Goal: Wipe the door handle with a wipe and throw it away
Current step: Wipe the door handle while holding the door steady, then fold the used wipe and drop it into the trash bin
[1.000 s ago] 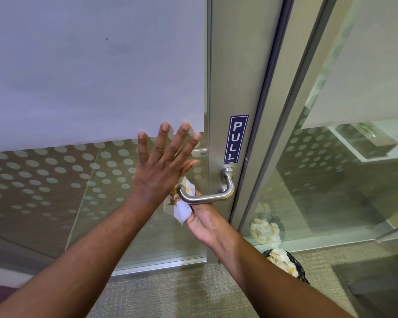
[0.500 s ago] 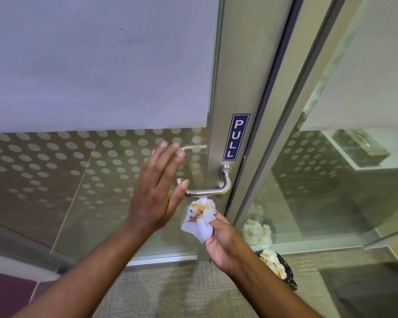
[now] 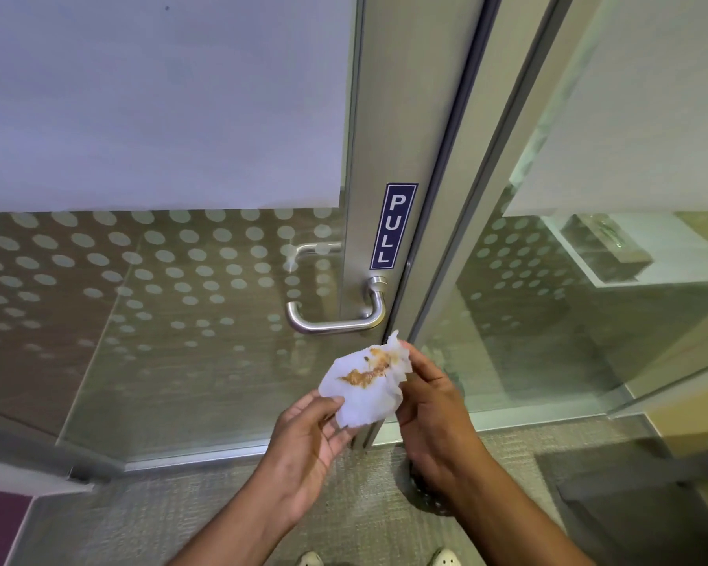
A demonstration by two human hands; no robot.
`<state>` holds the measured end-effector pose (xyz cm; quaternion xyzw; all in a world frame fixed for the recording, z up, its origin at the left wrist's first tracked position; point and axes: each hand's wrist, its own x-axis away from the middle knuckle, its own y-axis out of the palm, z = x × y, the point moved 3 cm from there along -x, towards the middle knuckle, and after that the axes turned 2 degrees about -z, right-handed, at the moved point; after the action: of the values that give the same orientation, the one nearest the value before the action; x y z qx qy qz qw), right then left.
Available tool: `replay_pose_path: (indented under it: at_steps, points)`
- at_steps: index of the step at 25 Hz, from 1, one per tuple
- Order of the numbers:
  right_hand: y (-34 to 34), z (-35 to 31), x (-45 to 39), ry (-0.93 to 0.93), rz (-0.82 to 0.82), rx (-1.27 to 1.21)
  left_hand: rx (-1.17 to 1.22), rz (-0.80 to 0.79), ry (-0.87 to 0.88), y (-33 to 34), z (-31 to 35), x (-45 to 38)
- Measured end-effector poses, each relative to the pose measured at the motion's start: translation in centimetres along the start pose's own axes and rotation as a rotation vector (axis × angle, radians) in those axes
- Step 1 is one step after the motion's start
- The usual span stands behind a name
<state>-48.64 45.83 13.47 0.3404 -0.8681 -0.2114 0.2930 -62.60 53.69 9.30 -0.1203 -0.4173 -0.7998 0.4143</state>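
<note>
A silver lever door handle point(image 3: 336, 320) sticks out from the metal door stile, bare and shiny. Just below it I hold a crumpled white wipe point(image 3: 366, 386) smeared with a brown stain, facing up. My left hand point(image 3: 311, 439) pinches its lower left edge. My right hand point(image 3: 434, 406) grips its right side. Both hands are clear of the handle. A black waste bin point(image 3: 428, 494) on the floor is mostly hidden behind my right forearm.
A blue PULL sign point(image 3: 393, 226) sits above the handle. The glass door point(image 3: 160, 320) has frosted dots and a white panel on top. A fixed glass wall point(image 3: 548, 320) stands to the right. Grey carpet point(image 3: 140, 516) covers the floor; my shoes show at the bottom edge.
My left hand left the glass and came down to take the wipe's edge. My right hand pulled the wipe off the handle and lowered it. The view tilted down.
</note>
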Motion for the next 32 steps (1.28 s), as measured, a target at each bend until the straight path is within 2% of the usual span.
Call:
replay_pose_path:
  at_steps: [3,6,9,13,16,19,20,22,24,25,28,32]
  points:
    - [-2.3,-1.4,0.5,-0.317,0.144,0.372,0.026,-0.008,0.069,1.1,0.9,0.3]
    - [-3.0,-2.4,1.6,-0.483,0.142,0.547,-0.027,-0.041,0.165,3.2,1.2,0.9]
    - [-3.2,-3.0,2.2,-0.464,0.134,0.563,-0.224,-0.13,0.251,5.8,0.8,1.1]
    - [-4.6,-3.9,2.6,-0.332,0.143,0.392,-0.688,-0.178,0.512,8.9,0.4,1.3]
    - [-5.2,-5.1,3.1,-0.273,0.048,0.268,-0.801,-0.194,0.579,10.3,-0.2,1.0]
    - [-6.3,-6.4,3.7,-0.29,0.022,0.351,-0.845,-0.11,0.639,11.5,-0.7,0.5]
    - [-6.8,-7.1,4.1,-0.362,0.043,0.477,-0.845,-0.07,0.635,11.8,-1.1,0.1]
    - [-7.8,-8.9,5.1,-0.628,0.082,0.841,-0.81,-0.026,0.582,12.5,-1.8,-0.3]
    - [-8.0,-10.5,5.8,-0.873,-0.017,1.12,-0.784,-0.042,0.531,13.4,-2.7,-0.7]
    - [-8.3,-11.1,5.8,-0.924,-0.098,1.207,-0.772,-0.062,0.5,14.0,-3.3,-0.9]
    - [-10.1,-12.6,4.7,-0.874,-0.213,1.314,-0.641,-0.134,0.321,15.5,-5.2,-1.6]
    - [-14.1,-14.0,3.6,-0.754,-0.13,1.252,-0.431,-0.212,0.033,17.3,-7.5,-2.5]
